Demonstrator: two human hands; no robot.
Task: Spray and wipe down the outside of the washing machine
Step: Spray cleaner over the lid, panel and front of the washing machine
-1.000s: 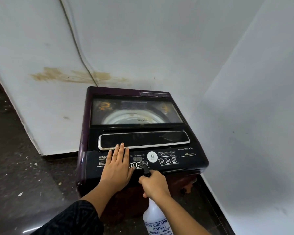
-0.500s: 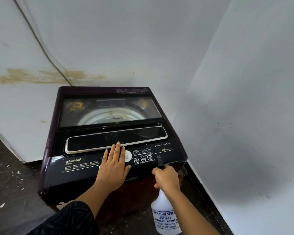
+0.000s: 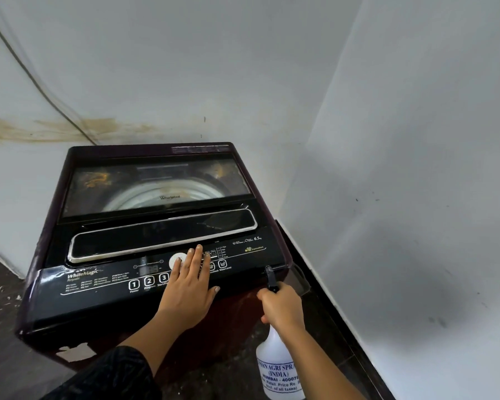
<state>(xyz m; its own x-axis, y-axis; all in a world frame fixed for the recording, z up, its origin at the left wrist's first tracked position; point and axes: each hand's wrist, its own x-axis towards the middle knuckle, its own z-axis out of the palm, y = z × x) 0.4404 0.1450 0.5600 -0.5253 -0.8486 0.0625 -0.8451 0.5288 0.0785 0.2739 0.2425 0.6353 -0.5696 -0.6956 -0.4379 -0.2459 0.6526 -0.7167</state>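
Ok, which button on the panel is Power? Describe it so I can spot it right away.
Start at the washing machine in the corner and drop to the black control strip along its front edge. Just left of the flat left hand sits a row of three numbered square buttons. The Power button is the leftmost, marked 1, farthest from the hand.

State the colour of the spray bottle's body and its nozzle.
The spray bottle has a translucent white body and a black nozzle, seen in the head view.
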